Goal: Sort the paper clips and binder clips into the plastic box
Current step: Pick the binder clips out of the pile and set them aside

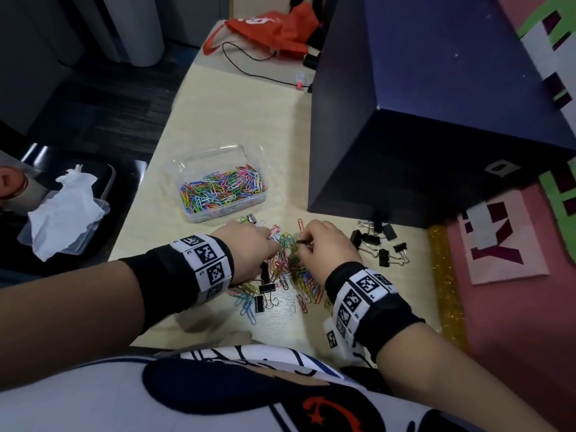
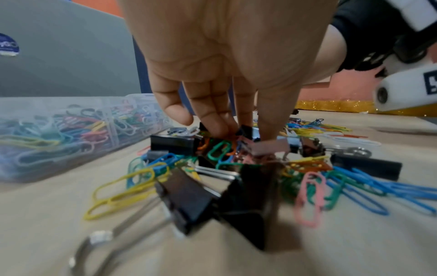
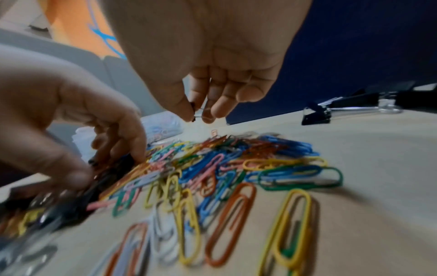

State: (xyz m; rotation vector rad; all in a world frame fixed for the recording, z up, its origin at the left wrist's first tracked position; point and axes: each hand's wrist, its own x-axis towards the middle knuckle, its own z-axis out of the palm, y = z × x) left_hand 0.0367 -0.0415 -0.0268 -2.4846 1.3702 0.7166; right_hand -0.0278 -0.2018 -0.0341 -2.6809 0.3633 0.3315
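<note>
Plastic box part-filled; mixed clip pile remained lower centre. Left hand fingers extended, digging pile; right hand pinched small binder clip.

A dark blue box stands along the right edge of the beige table. An orange bag and a black cable lie at the far edge. White tissue lies beyond the left edge.
</note>
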